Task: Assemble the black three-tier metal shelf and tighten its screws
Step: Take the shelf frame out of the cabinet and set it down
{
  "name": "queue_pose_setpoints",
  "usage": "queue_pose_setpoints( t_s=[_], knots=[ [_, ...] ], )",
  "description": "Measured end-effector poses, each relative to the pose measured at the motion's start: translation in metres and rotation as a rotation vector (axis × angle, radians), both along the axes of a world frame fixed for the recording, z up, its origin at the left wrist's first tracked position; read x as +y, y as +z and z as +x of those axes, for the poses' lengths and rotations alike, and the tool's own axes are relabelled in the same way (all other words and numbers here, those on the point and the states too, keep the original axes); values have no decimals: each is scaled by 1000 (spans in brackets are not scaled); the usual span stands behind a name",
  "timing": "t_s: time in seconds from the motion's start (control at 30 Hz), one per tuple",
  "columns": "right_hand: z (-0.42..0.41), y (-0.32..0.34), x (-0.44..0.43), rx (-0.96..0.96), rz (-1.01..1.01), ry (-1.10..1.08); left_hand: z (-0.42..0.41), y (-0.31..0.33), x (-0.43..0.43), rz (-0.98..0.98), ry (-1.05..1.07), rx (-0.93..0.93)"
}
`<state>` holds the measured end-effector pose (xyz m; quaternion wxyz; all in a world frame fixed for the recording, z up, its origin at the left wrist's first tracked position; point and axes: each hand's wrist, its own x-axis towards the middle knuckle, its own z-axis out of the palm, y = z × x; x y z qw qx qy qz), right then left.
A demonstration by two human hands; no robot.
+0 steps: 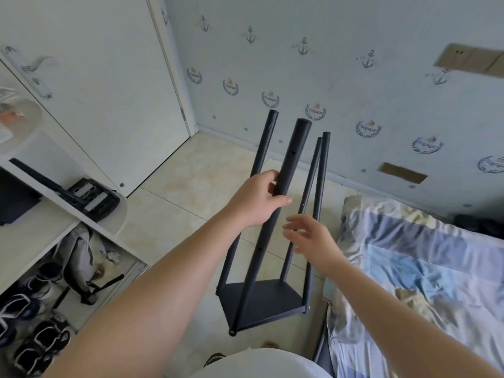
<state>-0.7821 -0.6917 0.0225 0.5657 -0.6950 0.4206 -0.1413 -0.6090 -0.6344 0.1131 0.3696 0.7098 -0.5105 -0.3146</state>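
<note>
The black metal shelf frame stands on the tiled floor: one black bottom tier (261, 300) with several black poles rising from its corners. My left hand (256, 199) grips the nearest pole (293, 154) about halfway up. My right hand (311, 236) hovers with spread, relaxed fingers in front of the two right poles (320, 175), holding nothing. Small screw holes show along the poles. Another black shelf panel (16, 200) and a black pole (41, 177) lie on the white side shelf at the left.
A black tray with tools (94, 199) sits on the white shelf unit (54, 236). Shoes and a bag (79, 257) fill the compartment below it. A bed with blue checked bedding (425, 268) lies at the right. A white door (114, 91) and anchor-patterned wall (354, 64) stand behind.
</note>
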Motion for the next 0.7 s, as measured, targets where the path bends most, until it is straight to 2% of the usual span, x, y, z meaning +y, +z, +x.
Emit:
queue_pose_setpoints(
  t_s=[0.17,0.3,0.53,0.7],
  knots=[
    [-22,-7,-61,109,-150,-229,22,1,19,42,-36,43],
    [-24,3,-111,203,-162,-391,41,8,37,68,-67,65],
    [-19,31,-152,12,10,-573,68,21,70,69,-69,160],
    [-24,35,-149,-150,153,-514,71,2,68,92,-13,148]
  ],
)
